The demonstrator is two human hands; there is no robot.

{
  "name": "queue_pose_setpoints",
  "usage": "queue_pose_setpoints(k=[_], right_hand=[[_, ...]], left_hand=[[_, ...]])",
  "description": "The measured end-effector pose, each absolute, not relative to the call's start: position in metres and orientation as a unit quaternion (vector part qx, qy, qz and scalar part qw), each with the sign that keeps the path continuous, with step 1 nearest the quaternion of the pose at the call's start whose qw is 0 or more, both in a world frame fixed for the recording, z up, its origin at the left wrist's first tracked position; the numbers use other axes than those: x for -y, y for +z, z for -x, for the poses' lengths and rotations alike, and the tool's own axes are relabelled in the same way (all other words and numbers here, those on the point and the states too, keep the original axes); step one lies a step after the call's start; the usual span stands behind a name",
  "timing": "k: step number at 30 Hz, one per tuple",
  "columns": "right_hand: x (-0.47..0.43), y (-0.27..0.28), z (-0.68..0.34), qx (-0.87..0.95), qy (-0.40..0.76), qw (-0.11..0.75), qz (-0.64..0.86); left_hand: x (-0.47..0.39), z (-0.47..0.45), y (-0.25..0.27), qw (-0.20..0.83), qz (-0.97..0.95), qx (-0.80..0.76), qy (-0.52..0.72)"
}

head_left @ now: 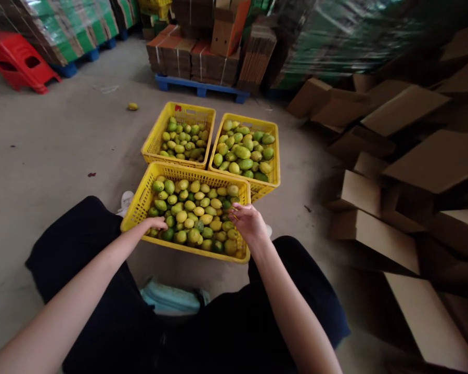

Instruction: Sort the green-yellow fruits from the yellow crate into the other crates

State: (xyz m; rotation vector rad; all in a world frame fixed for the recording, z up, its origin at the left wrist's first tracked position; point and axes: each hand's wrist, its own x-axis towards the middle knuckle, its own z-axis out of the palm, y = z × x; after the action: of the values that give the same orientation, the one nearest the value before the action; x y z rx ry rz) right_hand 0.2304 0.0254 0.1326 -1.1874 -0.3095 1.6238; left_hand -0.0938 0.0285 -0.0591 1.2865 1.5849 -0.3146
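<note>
Directly before me is the nearest yellow plastic crate (138,208), filled with green and yellow lemons (198,211). My left hand (155,224) reaches over its left wall, fingers bent down at a dark green lemon (167,234); the fingertips are partly hidden, and they seem closed on that lemon. Over the crate's right side, my right hand (248,222) is raised above the fruit. Its fingers are loosely curved and apart, with nothing visible between them.
Behind stand a left crate (155,132) and a right crate (276,156), both holding lemons. One lemon (132,106) lies on the floor. Cardboard boxes (386,239) heap up at right. A red stool (19,59) and a blue pallet (200,88) with flattened cartons are farther back.
</note>
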Motion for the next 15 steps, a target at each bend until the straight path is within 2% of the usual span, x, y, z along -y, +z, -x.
queue_pose_setpoints(k=[5, 10, 15], right_hand=[[-0.026, 0.134, -0.234, 0.137, 0.690, 0.518, 0.486], [-0.027, 0.130, -0.236, 0.163, 0.726, 0.465, 0.480], [-0.027, 0.129, -0.233, 0.164, 0.736, 0.448, 0.481]], left_hand=[[-0.026, 0.084, -0.060, 0.521, -0.460, -0.710, -0.115], [-0.023, 0.073, -0.058, 0.513, -0.449, -0.725, -0.095], [-0.022, 0.072, -0.056, 0.523, -0.443, -0.721, -0.099]])
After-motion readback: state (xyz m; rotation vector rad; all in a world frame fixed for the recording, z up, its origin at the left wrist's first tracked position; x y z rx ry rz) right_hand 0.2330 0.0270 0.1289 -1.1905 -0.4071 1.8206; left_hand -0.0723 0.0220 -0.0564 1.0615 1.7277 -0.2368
